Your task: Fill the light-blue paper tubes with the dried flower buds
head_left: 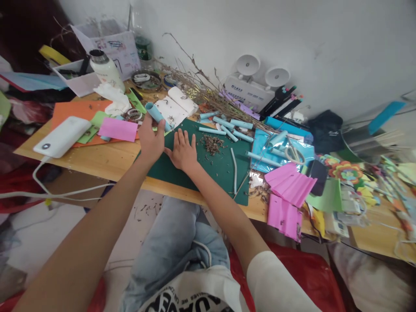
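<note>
My left hand point(151, 138) is wrapped round a light blue paper tube point(154, 112), held tilted above the left edge of the dark green cutting mat point(208, 178). Flat on that mat lies my right hand point(183, 150), palm down with its fingers spread. Just to its right is a small heap of brown dried bits point(212, 144). Several thin blue paper rolls point(238, 135) lie behind the heap. A pale narrow strip point(234, 170) rests on the mat's right part.
A white power bank point(62, 137) with a cable and a pink paper point(118, 129) lie left. Dry twigs point(195, 82) stretch across the back, before a white router point(248, 91). On the right are pleated pink paper point(290, 184), scissors point(294, 151) and paper flowers point(346, 174).
</note>
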